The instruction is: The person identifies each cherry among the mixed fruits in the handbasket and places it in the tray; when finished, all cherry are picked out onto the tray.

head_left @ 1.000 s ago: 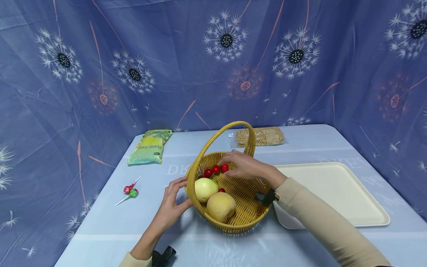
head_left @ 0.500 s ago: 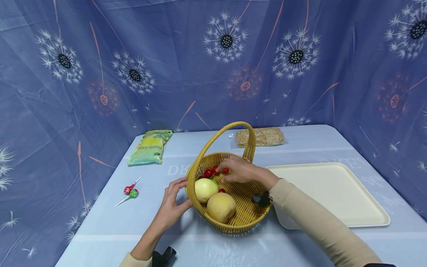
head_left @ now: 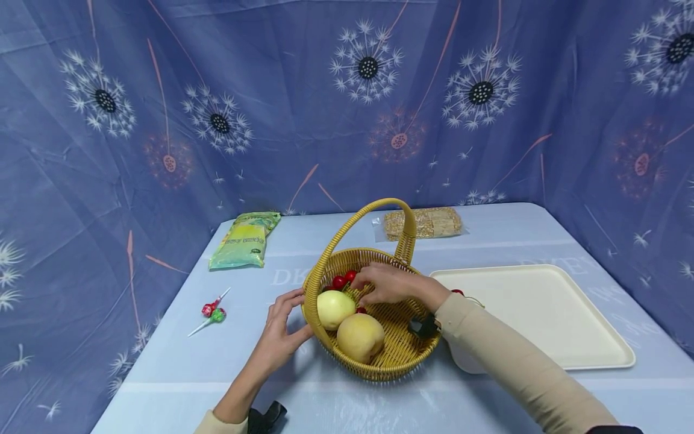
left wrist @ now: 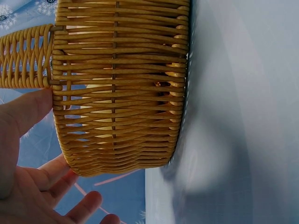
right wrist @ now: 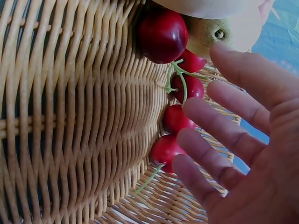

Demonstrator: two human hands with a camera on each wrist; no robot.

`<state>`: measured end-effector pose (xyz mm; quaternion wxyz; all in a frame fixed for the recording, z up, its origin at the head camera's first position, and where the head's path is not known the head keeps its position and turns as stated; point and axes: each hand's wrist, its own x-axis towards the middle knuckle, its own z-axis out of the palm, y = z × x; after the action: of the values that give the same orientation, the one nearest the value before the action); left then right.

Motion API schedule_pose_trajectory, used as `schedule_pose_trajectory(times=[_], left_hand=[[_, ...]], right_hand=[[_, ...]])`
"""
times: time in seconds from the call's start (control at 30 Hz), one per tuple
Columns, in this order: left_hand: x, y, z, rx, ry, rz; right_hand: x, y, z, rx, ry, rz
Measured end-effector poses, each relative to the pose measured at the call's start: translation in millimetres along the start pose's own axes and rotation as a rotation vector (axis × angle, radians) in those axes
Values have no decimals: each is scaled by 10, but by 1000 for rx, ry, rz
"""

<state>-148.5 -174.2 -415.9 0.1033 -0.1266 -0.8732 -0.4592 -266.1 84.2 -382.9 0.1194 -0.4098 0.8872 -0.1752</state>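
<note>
My right hand [head_left: 384, 283] reaches inside a yellow wicker basket [head_left: 403, 337]. In the right wrist view, its extended fingers [right wrist: 229, 126] lie beside a row of red cherries [right wrist: 176, 119], the fingertips close to or touching them. Nothing is visibly gripped. A larger-looking dark red cherry [right wrist: 162, 35] sits nearer that camera. Two pale yellow-green fruits, one like an apple [head_left: 335, 309] and one rounder and yellower [head_left: 360, 337], rest in the basket's left half. My left hand [head_left: 279, 337] steadies the left rim; thumb and fingertips touch the wicker, fingers spread [left wrist: 58, 182].
A cream tray [head_left: 542, 319] stands right of the basket, with a stemmed cherry [head_left: 458, 292] partly hidden by my sleeve. Two lollipops [head_left: 213, 311] lie left. A green-yellow packet [head_left: 244, 241] and a clear-wrapped beige pack [head_left: 423, 223] lie at the back.
My right hand has shifted slightly down and left inside the basket, covering the rightmost cherries. The arm's shift uncovers a cherry on the tray. My left hand and the basket stay put.
</note>
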Motion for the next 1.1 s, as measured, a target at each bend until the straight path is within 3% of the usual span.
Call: schedule_pose_trajectory(times=[0.37, 0.57, 1.1], left_hand=[[6, 6, 1, -5, -6, -22], [2, 9, 0, -6, -5, -15], [-2, 21, -2, -3, -8, -29]], right_hand=[[-15, -21, 14, -26, -86, -2], [10, 0, 50, -54, -135, -51], [38, -10, 108, -118, -158, -111]])
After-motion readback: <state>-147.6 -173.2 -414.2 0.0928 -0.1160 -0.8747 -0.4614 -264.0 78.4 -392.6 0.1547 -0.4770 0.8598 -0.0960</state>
